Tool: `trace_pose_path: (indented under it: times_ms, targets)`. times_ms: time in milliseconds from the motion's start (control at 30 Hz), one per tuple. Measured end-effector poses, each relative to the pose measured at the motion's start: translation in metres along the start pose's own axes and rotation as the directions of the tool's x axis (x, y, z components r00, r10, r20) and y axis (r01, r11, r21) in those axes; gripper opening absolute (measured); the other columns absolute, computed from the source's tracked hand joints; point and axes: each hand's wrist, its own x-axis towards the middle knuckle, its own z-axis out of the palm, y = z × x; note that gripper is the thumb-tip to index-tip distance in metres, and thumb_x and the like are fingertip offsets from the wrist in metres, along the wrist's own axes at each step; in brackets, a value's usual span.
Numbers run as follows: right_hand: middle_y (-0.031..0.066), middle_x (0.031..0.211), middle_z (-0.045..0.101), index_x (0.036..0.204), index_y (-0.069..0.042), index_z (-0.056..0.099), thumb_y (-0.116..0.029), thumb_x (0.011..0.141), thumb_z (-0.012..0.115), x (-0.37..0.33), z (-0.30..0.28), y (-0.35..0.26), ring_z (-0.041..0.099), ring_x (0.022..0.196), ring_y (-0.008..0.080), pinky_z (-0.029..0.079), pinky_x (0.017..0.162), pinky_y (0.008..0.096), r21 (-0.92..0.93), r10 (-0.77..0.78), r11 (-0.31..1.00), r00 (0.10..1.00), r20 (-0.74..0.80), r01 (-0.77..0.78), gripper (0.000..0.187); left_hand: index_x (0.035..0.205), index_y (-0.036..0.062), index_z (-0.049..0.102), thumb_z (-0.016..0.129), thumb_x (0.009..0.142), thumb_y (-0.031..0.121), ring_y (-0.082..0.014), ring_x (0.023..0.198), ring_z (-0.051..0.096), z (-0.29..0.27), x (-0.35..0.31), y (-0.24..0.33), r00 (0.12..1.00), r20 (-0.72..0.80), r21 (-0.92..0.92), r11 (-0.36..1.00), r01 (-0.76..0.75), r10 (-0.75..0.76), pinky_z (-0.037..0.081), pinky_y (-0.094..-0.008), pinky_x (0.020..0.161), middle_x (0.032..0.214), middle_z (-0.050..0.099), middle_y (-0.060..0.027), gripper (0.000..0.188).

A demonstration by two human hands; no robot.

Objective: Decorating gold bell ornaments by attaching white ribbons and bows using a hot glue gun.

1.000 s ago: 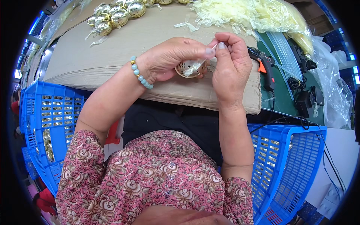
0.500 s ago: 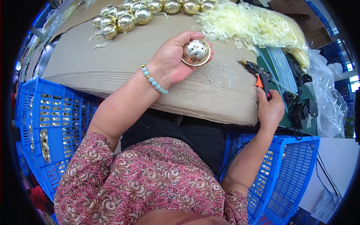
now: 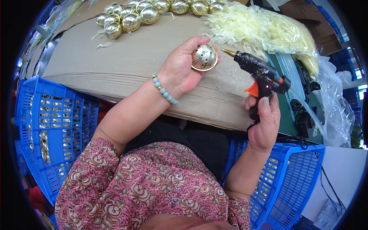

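Note:
My left hand point(image 3: 183, 63) is closed around a shiny gold ball ornament point(image 3: 204, 57) with dark printed stars and lettering, held above the cardboard. Its thumb rests near the top of the ball. In my right hand point(image 3: 264, 120) is a black hot glue gun point(image 3: 262, 73) with an orange trigger and a small lit red light. The gun's brass nozzle point(image 3: 229, 52) points up and left toward the ornament, a short gap apart from it. A clear glue stick point(image 3: 312, 115) trails from the back of the gun.
Several gold ornaments point(image 3: 149, 15) lie at the far edge of the cardboard point(image 3: 115, 57). Beside them spreads a heap of pale yellow ribbon pieces point(image 3: 234, 23) with a plastic bag. Clear glue sticks point(image 3: 287, 69) lie at right. Blue crates point(image 3: 65, 126) stand on both sides.
My right hand has lifted the glue gun off the table's right side, turning its nozzle toward the ornament. My left hand has shifted slightly right and down with the ornament.

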Motion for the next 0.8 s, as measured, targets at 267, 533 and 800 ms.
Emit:
trace_pose_path:
  times_ms: [267, 533, 800]
  targets:
    - [0.0187, 0.105, 0.059, 0.124, 0.005, 0.043, -0.018, 0.088, 0.054, -0.005, 0.022, -0.006, 0.05, 0.067, 0.0125, 0.042, 0.063, 0.024, -0.099, -0.118, 0.987, 0.99, 0.079, 0.125, 0.044, 0.096, 0.0026, 0.056, 0.059, 0.088, 0.016, -0.0227, 0.086, 0.062, -0.008, 0.002, -0.001, 0.99, -0.005, 0.104, 0.985, -0.14, 0.141, 0.052, -0.0364, 0.083, 0.092, 0.061, -0.0122, 0.017]
    - [0.0134, 0.096, 0.059, 0.12, 0.004, 0.046, -0.021, 0.091, 0.054, -0.005, 0.025, 0.0, 0.046, 0.063, 0.0094, 0.038, 0.058, 0.0214, -0.172, -0.051, 0.983, 0.992, 0.119, 0.071, 0.039, 0.096, 0.0038, 0.055, 0.058, 0.088, 0.017, -0.0202, 0.084, 0.061, -0.014, 0.008, -0.007, 0.99, 0.035, 0.094, 0.986, -0.139, 0.136, 0.049, -0.0329, 0.081, 0.088, 0.063, -0.0102, 0.015]
    - [0.0094, 0.09, 0.058, 0.115, 0.003, 0.048, -0.02, 0.09, 0.057, -0.003, 0.03, 0.006, 0.046, 0.061, 0.0089, 0.037, 0.054, 0.0207, -0.113, -0.019, 0.993, 0.998, 0.059, 0.025, 0.035, 0.096, 0.0041, 0.056, 0.058, 0.089, 0.017, -0.0191, 0.083, 0.061, -0.014, 0.007, -0.008, 0.991, 0.013, 0.102, 0.986, -0.133, 0.132, 0.049, -0.0321, 0.081, 0.088, 0.063, -0.0101, 0.015]
